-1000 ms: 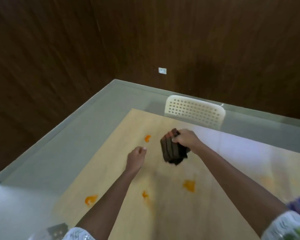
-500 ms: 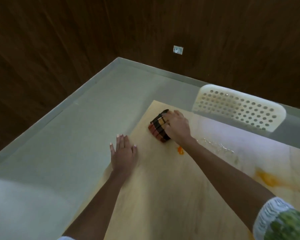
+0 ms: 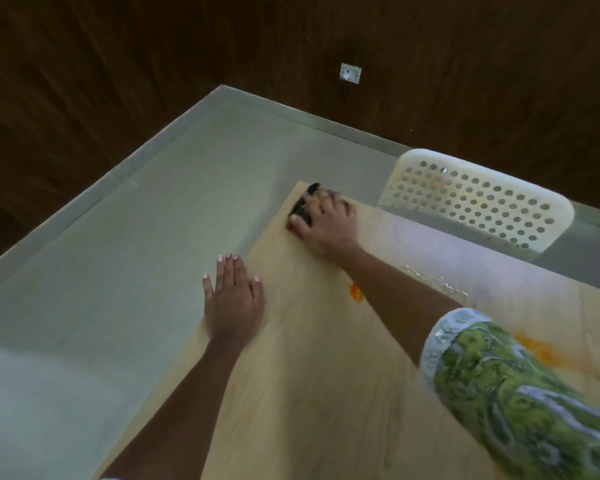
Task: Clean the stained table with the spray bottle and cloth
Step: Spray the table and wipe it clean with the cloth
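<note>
My right hand (image 3: 328,225) presses a dark striped cloth (image 3: 302,207) flat onto the far left corner of the light wooden table (image 3: 309,393). Most of the cloth is hidden under my fingers. My left hand (image 3: 232,299) lies flat and open on the table's left edge, fingers together, holding nothing. A small orange stain (image 3: 355,292) shows beside my right forearm. A larger smeared orange stain (image 3: 541,351) lies at the right, near my patterned sleeve. A wet patch (image 3: 433,277) glistens along the far edge. No spray bottle is in view.
A white perforated plastic chair (image 3: 478,199) stands behind the table's far edge. The grey floor (image 3: 118,271) runs to dark wood-panelled walls with a white socket (image 3: 350,72).
My right hand has pushed the cloth further toward the table's far left corner. My left hand went from half-closed to flat on the table's edge. The view has swung left.
</note>
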